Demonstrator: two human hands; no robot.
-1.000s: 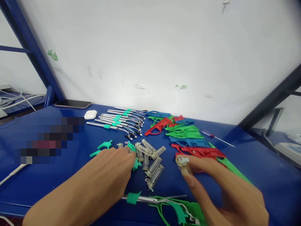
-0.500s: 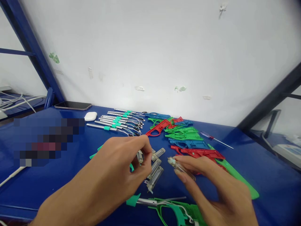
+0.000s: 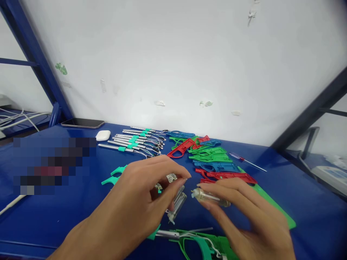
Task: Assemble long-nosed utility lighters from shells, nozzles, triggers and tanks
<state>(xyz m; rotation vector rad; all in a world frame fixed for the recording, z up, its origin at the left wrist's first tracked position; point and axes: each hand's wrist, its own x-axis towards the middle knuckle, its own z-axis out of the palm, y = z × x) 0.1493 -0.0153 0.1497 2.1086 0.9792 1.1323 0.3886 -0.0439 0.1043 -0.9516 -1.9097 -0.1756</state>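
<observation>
My right hand (image 3: 244, 213) grips a clear lighter fuel tank (image 3: 214, 198) between thumb and fingers, its pale valve end pointing left. Just left of that end, my left hand (image 3: 151, 195) is pinched, thumb against index finger; whatever the fingertips hold is too small to make out. Beneath and behind the left hand lie more clear fuel tanks (image 3: 177, 209), partly hidden. Nearest me rests a green lighter handle half (image 3: 225, 245) with a metal tube (image 3: 168, 234) and white wires in it, partly covered by my right hand.
Metal lighter tubes with wires (image 3: 132, 139) lie in a row at the back. Red, blue and green handle halves (image 3: 211, 155) are piled right of them. A screwdriver (image 3: 248, 161) lies at right. A phone (image 3: 82, 123) and white case (image 3: 103, 135) sit back left.
My left hand has moved right, bringing its pinched fingertips close to the fuel tank's valve end. The tank in my right hand has turned nearer to level.
</observation>
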